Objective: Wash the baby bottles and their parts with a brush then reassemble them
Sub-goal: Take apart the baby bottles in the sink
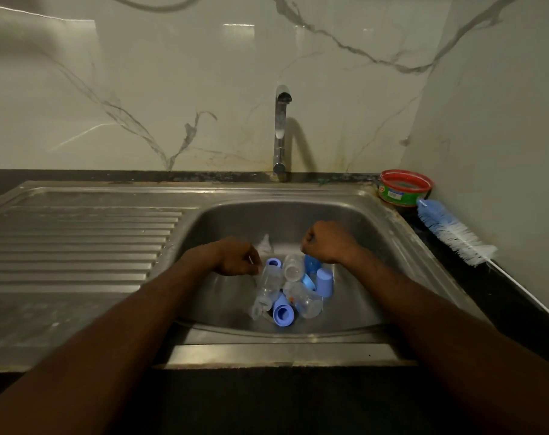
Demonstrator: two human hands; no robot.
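Observation:
Several clear baby bottles point(268, 282) and blue parts lie heaped at the bottom of the steel sink point(354, 215): a blue collar point(273, 263), a blue cap point(283, 313), another blue cap point(325, 282) and a clear teat point(264, 243). My left hand point(237, 258) hovers at the left edge of the heap, fingers curled, with nothing visible in it. My right hand point(326, 243) is a closed fist just above the back of the heap, over a darker blue part point(312, 264). A blue-and-white bottle brush point(452, 232) lies on the dark counter to the right.
The tap point(281, 130) stands behind the basin with no water running. A ribbed steel drainboard point(78, 240) stretches to the left. A red-rimmed green tub point(405, 188) sits in the back right corner by the brush. Marble-patterned walls close in behind and on the right.

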